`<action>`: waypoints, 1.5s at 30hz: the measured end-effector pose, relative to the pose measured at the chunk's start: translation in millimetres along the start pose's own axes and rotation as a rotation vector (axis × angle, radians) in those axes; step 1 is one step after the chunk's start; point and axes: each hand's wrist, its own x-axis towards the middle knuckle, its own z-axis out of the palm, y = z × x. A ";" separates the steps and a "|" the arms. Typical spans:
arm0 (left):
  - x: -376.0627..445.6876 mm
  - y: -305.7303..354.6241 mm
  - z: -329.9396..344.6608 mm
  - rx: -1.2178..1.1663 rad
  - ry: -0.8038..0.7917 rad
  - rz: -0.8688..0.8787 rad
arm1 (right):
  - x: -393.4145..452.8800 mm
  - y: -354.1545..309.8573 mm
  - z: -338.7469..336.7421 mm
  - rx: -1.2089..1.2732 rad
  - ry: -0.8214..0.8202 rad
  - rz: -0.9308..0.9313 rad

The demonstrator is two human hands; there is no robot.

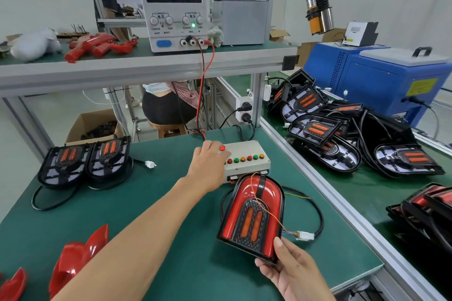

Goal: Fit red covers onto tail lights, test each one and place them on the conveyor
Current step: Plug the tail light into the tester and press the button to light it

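Testing stage, by the look of it: your left hand (pixel 208 166) lies on the cream test box with coloured buttons (pixel 247 160), fingers by its lit red button; whether they're curled I cannot tell. Your right hand (pixel 291 273) pinches the red-covered black tail light (pixel 252 215) at its near corner, tilting it off the green bench (pixel 171 203) so you face the lens. Uncovered lights sit at the bench's left; conveyor on the right.

On the power supply (pixel 174 11) on the shelf you read 0.069 in green over CURRENT A and 12.00 in red over VOLTAGE V, with knobs marked COARSE and FINE, plus ON, OFF and GND below.
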 end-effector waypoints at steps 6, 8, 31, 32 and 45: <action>32.9 17.7 -7.0 -0.046 -0.112 0.245 | -0.7 -0.1 -3.8 -0.012 -0.036 0.026; 39.7 20.7 -3.7 0.001 -0.169 0.256 | 0.1 0.1 -3.4 -0.018 -0.038 0.021; 41.5 33.0 14.9 -0.076 -0.214 0.226 | 5.4 2.4 -3.4 0.028 -0.004 -0.002; 41.6 33.4 16.0 -0.083 -0.216 0.222 | 5.7 2.2 -2.8 0.039 -0.004 -0.001; 40.3 31.4 20.2 -0.105 -0.211 0.201 | 3.8 0.9 -0.6 0.042 0.000 0.009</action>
